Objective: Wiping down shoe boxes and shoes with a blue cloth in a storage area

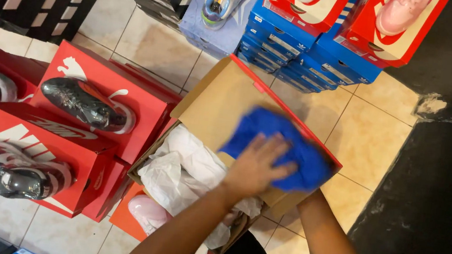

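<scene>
Pressing our left hand (256,166) flat on a blue cloth (285,147), we rub the brown inside of the raised lid (224,94) of an open shoe box (192,199) that rests on other boxes above the tiled floor (366,135). Our left grip is spread open, palm and fingers bearing on the cloth instead of closing round it. To do this wipe well, we judge that the cloth should stay bunched under the palm, the strokes should run along the lid and not against its hinge, and the pressure should be light enough that the cardboard does not fold back. Our right forearm (332,248) reaches under the lid's far edge, and the right hand is hidden behind the lid, so we cannot tell whether it is open or closed, though it seems placed to brace the lid from behind. Inside the box lies crumpled white tissue paper (185,168), and a pale pink shoe (148,211) shows just beside the box's near corner; whether it sits in the box or below it is hard to make out. The cloth is blurred, so its edges are unclear. To the left, red boxes (101,92) carry dark shoes (85,102); above, blue boxes (302,49) are stacked, and the shoes on top are cut off by the frame.
</scene>
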